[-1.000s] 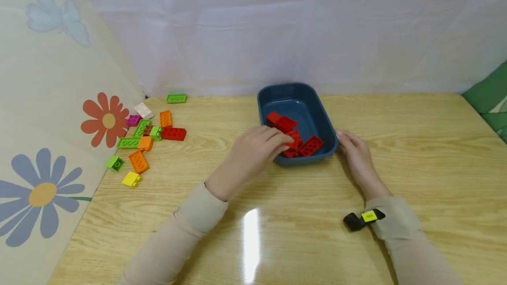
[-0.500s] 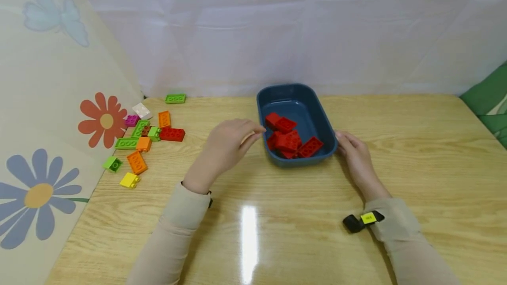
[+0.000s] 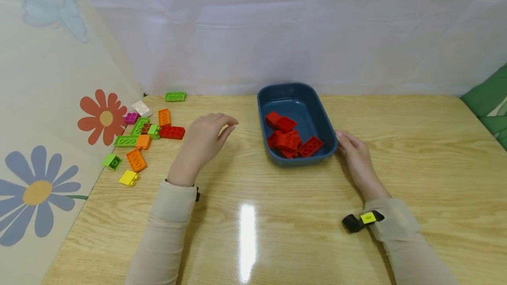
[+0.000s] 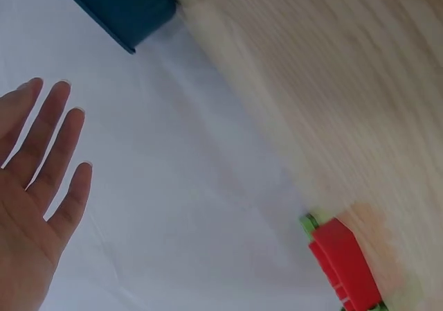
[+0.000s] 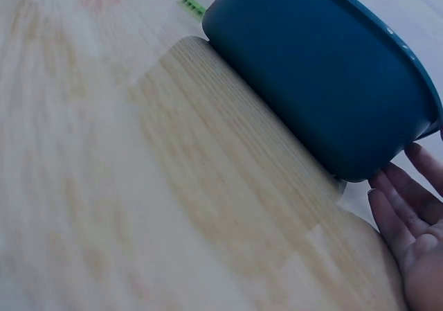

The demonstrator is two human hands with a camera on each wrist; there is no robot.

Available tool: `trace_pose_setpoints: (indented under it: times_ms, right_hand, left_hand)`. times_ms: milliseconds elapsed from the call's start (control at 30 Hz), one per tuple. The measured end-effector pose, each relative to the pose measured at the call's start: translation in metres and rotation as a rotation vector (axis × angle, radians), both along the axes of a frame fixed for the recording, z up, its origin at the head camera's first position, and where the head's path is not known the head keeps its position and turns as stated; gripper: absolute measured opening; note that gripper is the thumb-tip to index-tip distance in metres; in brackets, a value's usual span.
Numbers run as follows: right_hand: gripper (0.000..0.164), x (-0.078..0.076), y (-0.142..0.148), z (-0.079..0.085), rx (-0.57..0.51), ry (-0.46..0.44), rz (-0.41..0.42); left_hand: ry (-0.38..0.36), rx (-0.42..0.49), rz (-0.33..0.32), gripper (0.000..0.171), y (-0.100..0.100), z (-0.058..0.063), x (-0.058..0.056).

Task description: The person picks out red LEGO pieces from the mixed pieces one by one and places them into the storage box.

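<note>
My left hand [image 3: 205,137] is in the air over the table between the loose bricks and the blue tub [image 3: 292,162], holding nothing. In the left wrist view its fingers [image 4: 61,145] are spread and fairly straight. My right hand [image 3: 356,157] is at the tub's right side, its fingertips against the outer wall just under the rim. From the right wrist camera, these fingers [image 5: 408,200] touch the tub's end wall [image 5: 311,75] without wrapping round it. Several red bricks [image 3: 287,140] lie heaped in the tub's near half.
On the left of the wooden table lie loose bricks: a red one [image 3: 172,133], a yellow one [image 3: 129,178], orange ones [image 3: 136,160], a green plate-like one [image 3: 175,96], a white one [image 3: 142,108] and others. A white cloth [image 3: 222,34] hangs behind the table.
My left hand has left the bricks in the tub and moved left across the table, toward the loose bricks, its fingers parting. The right hand and the tub have stayed put.
</note>
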State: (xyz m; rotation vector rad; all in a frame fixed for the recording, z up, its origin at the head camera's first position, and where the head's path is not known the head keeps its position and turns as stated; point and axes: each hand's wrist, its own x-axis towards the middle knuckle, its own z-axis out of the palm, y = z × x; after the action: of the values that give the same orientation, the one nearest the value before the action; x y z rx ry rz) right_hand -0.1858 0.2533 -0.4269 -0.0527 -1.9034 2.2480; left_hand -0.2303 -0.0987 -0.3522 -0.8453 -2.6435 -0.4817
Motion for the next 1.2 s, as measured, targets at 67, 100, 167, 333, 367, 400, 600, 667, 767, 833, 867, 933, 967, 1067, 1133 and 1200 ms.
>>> trace_pose_setpoints:
  times_ms: [67,100,167,333,367,400,600,667,767,833,867,933,967,1067,1133,1200]
  right_hand:
    - [0.016,0.000,0.000,0.000,-0.006,-0.005,0.000]
    - [0.015,0.000,0.000,0.000,-0.007,-0.009,0.000]
    - [0.015,0.000,0.000,0.001,-0.005,-0.014,0.002]
    - [0.016,-0.001,0.000,0.001,0.007,-0.011,0.006]
    - [0.017,-0.001,0.000,0.001,0.006,-0.009,0.007]
    - [0.017,-0.001,0.000,0.001,-0.001,-0.009,0.007]
    - [0.016,-0.001,-0.001,0.000,-0.047,-0.004,0.008]
    - [0.016,0.000,-0.001,0.000,-0.046,-0.006,0.006]
    - [0.016,0.000,0.000,0.000,-0.044,-0.011,0.005]
    - [0.016,-0.001,0.000,0.000,-0.048,-0.013,0.002]
    - [0.016,-0.001,0.000,0.000,-0.041,-0.014,-0.003]
    - [0.015,-0.001,0.000,0.000,-0.036,-0.019,-0.008]
    - [0.015,-0.001,0.000,0.000,-0.028,-0.021,-0.010]
    - [0.015,-0.001,0.000,0.000,-0.020,-0.021,-0.008]
    - [0.015,-0.001,0.000,0.000,-0.029,-0.018,-0.003]
    - [0.015,-0.001,0.000,-0.001,-0.031,-0.014,-0.001]
  left_hand:
    - [-0.022,-0.018,0.036,0.023,-0.006,-0.001,-0.002]
    - [-0.045,-0.022,0.056,0.024,-0.009,-0.001,-0.003]
    - [-0.097,-0.024,0.104,0.027,-0.017,-0.001,-0.005]
    - [-0.217,-0.025,0.208,0.032,-0.036,-0.001,-0.008]
    - [-0.232,-0.034,0.224,0.033,-0.040,-0.002,-0.009]
    - [-0.246,-0.043,0.238,0.033,-0.043,-0.003,-0.009]
    - [-0.322,-0.076,0.311,0.038,-0.058,-0.012,-0.015]
    - [-0.366,-0.062,0.322,0.041,-0.061,-0.015,-0.018]
    - [-0.421,-0.042,0.332,0.046,-0.066,-0.019,-0.021]
    - [-0.436,-0.029,0.332,0.048,-0.068,-0.021,-0.022]
    - [-0.440,-0.025,0.335,0.049,-0.069,-0.022,-0.022]
    - [-0.451,-0.024,0.351,0.051,-0.073,-0.024,-0.022]
    - [-0.457,-0.027,0.364,0.052,-0.075,-0.025,-0.022]
    - [-0.474,-0.044,0.407,0.054,-0.082,-0.025,-0.021]
    - [-0.478,-0.059,0.429,0.056,-0.085,-0.025,-0.021]
    - [-0.480,-0.069,0.441,0.057,-0.086,-0.024,-0.020]
